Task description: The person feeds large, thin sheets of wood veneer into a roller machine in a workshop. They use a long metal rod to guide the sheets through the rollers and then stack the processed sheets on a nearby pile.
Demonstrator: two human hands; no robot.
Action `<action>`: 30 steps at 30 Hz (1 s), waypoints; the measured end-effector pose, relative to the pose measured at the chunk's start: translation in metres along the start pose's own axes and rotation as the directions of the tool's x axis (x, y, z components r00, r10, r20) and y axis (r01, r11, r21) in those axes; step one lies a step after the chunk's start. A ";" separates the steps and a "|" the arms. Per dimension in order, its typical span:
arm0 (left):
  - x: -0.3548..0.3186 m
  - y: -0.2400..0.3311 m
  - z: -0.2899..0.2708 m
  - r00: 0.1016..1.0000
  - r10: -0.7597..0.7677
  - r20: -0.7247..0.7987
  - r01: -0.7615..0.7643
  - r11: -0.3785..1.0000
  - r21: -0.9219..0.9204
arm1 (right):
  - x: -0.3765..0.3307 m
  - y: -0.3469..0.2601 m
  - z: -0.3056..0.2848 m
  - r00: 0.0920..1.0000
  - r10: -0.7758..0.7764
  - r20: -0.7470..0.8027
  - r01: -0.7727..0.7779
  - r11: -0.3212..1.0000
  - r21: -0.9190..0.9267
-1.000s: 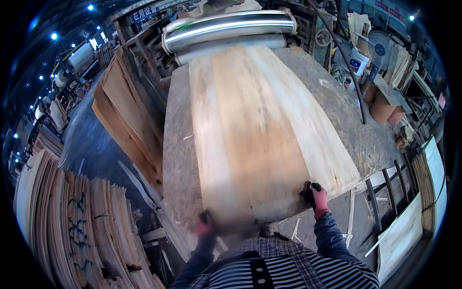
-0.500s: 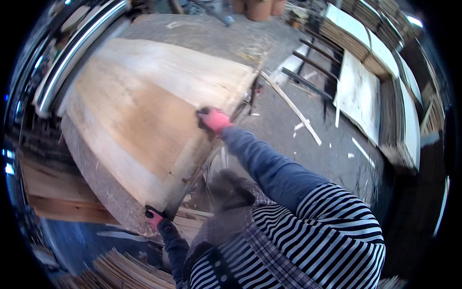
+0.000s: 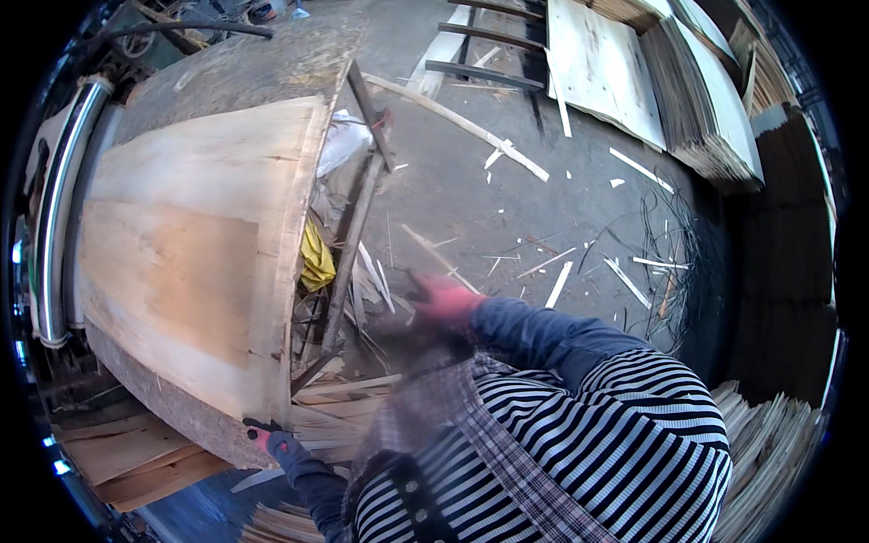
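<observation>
A pale wood veneer sheet (image 3: 195, 172), with a browner patch toward its near side, lies on a worn tabletop (image 3: 226, 68) at left. My left hand (image 3: 262, 436), in a pink glove with black fingers, is at the sheet's near corner. Its fingers look stretched out and apart, touching the corner and the tabletop edge. My right hand (image 3: 444, 300), gloved the same way, is off the sheet, in the air to the right of the table and in front of my body. Motion smears its fingers, and nothing can be made out in it.
A shiny metal roller (image 3: 68, 213) runs along the table's far left side. Under the table edge are a metal frame (image 3: 351, 253) and a yellow bag (image 3: 317, 258). Wood strips (image 3: 471, 127) and tangled wire (image 3: 665, 262) litter the floor. Veneer stacks (image 3: 697, 100) stand at right.
My right hand has left the sheet's edge and come back toward my body. My left hand stays at the near corner. The view has turned, so the table appears farther left.
</observation>
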State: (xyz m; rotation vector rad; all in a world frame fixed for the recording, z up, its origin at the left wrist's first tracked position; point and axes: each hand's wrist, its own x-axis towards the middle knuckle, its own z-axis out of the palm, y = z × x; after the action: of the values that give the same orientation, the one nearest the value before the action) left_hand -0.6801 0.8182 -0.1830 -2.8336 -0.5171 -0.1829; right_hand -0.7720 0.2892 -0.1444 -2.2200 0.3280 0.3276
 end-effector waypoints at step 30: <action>0.040 0.680 -0.235 0.735 0.356 -0.578 -0.502 0.858 -0.111 | 0.029 0.311 -0.450 0.834 0.551 -0.022 -0.500 0.773 0.391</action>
State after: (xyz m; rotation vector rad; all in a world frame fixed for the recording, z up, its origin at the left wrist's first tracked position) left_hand -0.4148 0.1531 -0.1045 -2.8497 0.3237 -0.9855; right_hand -0.7977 -0.2569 -0.1035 -1.7411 1.0182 0.3759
